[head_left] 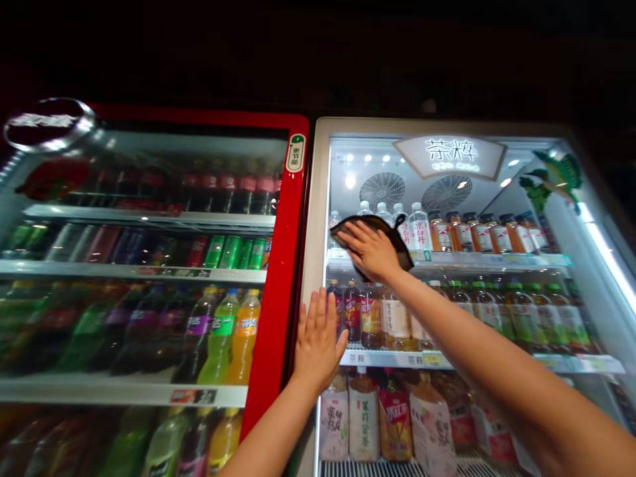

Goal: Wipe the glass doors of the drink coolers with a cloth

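Observation:
My right hand presses a dark brown cloth with black edging and a small loop flat against the glass door of the white drinks fridge. It is level with the top shelf, and its fingers lie stretched over the cloth. Lower and to the left, my left hand is open, palm toward the same fridge, fingers pointing up. It lies over the left side of the white door frame and the edge of the glass. Part of the cloth is hidden under my right hand.
Behind the glass stand rows of bottled teas and clear water bottles. To the left is a red-framed fridge with soda bottles and cans. A lit sign and a green leaf-like decoration sit high up.

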### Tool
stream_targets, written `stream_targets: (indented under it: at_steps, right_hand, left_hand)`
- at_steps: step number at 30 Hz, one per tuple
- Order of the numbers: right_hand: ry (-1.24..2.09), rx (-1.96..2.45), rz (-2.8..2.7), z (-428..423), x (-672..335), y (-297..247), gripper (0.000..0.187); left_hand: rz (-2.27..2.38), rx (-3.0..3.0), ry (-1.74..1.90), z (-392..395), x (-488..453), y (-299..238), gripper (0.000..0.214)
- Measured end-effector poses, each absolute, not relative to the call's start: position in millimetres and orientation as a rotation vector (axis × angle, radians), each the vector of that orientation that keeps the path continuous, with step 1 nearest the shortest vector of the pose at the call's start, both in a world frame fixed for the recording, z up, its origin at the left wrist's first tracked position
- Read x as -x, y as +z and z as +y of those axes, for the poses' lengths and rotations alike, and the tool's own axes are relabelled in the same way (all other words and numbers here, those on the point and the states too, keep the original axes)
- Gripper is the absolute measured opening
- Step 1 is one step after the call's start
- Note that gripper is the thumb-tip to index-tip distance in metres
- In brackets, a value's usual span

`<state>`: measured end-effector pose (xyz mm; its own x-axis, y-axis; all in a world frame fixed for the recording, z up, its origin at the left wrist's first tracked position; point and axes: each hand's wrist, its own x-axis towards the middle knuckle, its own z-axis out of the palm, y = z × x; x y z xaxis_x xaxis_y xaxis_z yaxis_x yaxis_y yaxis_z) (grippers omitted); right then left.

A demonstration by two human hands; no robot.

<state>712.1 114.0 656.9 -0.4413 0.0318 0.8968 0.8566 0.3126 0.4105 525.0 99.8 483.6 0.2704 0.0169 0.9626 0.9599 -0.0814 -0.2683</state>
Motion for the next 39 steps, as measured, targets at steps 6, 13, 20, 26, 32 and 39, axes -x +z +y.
stream_targets:
  at_steps: [6,13,20,26,32,39]
  right_hand:
    - [-1.088,0.958,-1.427,121.9,-745.9,599.8,0.052]
    - [-1.268,0.886,-1.749,108.6,-738.7,621.4,0.050]
    - [-1.069,1.132,-1.296,118.5,-823.4,584.0,0.051]
    - [-1.286,0.875,-1.685,115.3,-817.3,556.9,0.046]
    - [-1.115,0.940,-1.437,126.8,-872.5,608.2,0.047]
    - [-1.116,0.942,-1.490,125.9,-864.7,543.6,0.049]
  left_hand:
    - [-0.992,1.399,-1.084,99.1,-529.0,485.0,0.086]
    - [-0.947,1.430,-1.065,105.0,-563.5,496.9,0.084]
    - [-0.919,1.489,-1.048,106.7,-587.1,488.5,0.085]
    - [-0.899,1.500,-1.040,114.3,-624.8,490.4,0.085]
    - [-0.865,1.480,-1.016,116.6,-656.2,495.2,0.087]
    - [-0.821,1.462,-0.969,108.1,-662.9,487.4,0.085]
